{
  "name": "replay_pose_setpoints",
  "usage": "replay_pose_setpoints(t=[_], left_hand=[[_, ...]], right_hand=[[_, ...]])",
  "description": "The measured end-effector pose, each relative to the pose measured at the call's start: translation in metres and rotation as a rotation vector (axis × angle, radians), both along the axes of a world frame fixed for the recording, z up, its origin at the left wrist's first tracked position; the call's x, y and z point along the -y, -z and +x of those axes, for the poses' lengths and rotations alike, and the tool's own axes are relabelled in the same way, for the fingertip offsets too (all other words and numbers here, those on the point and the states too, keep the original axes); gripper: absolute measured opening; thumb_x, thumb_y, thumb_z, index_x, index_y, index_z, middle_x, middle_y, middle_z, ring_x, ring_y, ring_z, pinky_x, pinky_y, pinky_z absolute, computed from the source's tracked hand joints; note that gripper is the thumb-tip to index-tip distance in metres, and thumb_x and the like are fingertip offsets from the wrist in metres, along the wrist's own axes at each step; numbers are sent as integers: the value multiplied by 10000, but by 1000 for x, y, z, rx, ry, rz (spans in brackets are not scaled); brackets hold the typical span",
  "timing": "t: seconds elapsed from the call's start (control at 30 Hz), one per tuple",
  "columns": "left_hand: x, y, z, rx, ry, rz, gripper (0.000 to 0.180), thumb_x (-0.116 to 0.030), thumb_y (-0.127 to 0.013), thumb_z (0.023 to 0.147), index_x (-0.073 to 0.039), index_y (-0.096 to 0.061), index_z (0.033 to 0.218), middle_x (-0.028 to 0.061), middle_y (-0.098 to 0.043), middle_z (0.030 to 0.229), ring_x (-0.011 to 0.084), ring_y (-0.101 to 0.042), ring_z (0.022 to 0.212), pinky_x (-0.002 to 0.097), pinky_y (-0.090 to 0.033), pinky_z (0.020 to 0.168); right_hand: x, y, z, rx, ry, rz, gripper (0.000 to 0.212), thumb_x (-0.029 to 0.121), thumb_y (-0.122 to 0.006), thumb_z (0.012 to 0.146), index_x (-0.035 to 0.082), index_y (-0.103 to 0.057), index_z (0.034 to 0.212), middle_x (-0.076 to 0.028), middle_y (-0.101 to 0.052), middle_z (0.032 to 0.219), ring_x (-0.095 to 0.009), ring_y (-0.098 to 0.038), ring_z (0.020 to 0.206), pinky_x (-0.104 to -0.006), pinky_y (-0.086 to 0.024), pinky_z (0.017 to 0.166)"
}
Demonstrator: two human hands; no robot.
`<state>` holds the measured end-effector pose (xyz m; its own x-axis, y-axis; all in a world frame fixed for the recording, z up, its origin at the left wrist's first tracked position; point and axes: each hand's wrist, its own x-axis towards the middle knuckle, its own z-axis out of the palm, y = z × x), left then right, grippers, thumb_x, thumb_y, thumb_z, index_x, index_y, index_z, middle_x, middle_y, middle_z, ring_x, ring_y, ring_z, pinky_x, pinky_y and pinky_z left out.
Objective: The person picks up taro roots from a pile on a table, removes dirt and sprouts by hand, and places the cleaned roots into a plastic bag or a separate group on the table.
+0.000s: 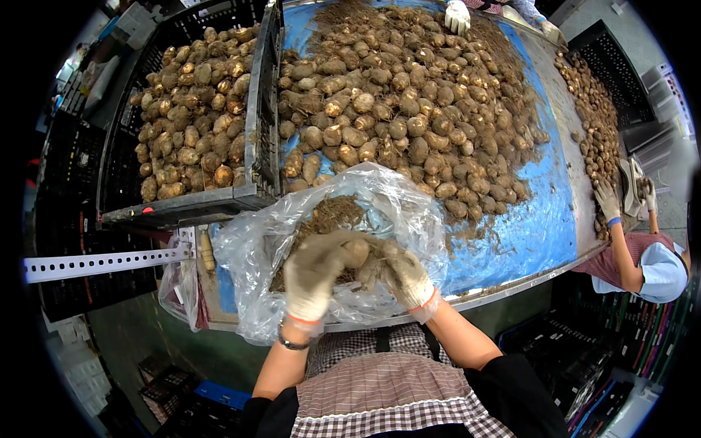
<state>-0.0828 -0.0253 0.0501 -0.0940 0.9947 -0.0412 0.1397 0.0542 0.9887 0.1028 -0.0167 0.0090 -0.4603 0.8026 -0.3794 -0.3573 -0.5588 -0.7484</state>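
Both my hands wear soiled cream work gloves and come together above a crumpled clear plastic bag (259, 237). My left hand (314, 270), smeared by motion, curls its fingers round a small brown taro corm (355, 253). From the other side my right hand (403, 274) closes on the same corm, its fingertips dark with soil. Under the hands, brown root fibres and peelings (336, 214) lie in the bag's opening. Just beyond the bag spreads a large heap of hairy brown taro corms (416, 128) on a blue sheet (544, 226).
A black crate (255, 139) of taro corms stands at left, beside a perforated white metal bar (109, 263). A wooden-handled tool (207, 252) lies near the bag. Another person's gloved hand (458, 18) rests on the heap's far side; a co-worker's gloved hand (606, 198) is at right by more corms.
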Motion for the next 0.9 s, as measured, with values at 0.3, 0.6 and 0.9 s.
replay_pose_setpoints(t=[0.3,0.6,0.9], left_hand=[[-45,-18,-28,526,-239,277,358,-267,-548,976,18,-603,1187,72,-636,894,128,-583,744,252,-470,669],[39,31,-44,-580,-118,-216,258,-259,-734,799,-35,-687,918,110,-672,783,233,-622,680,339,-489,623],[76,53,-51,-1157,47,-104,110,-189,-642,752,-95,-658,806,158,-613,648,381,-596,604,485,-475,543]], right_hand=[[-6,2,-41,-882,-91,-251,522,163,-540,979,-61,-330,1401,-126,-566,1131,-165,-604,912,-293,-523,783],[0,24,-4,167,-29,41,307,35,-534,958,-21,-557,1259,4,-597,979,-60,-525,834,-201,-449,748],[10,29,-9,561,-157,280,290,158,-610,905,43,-644,1170,-98,-673,976,-167,-621,871,-274,-484,794]])
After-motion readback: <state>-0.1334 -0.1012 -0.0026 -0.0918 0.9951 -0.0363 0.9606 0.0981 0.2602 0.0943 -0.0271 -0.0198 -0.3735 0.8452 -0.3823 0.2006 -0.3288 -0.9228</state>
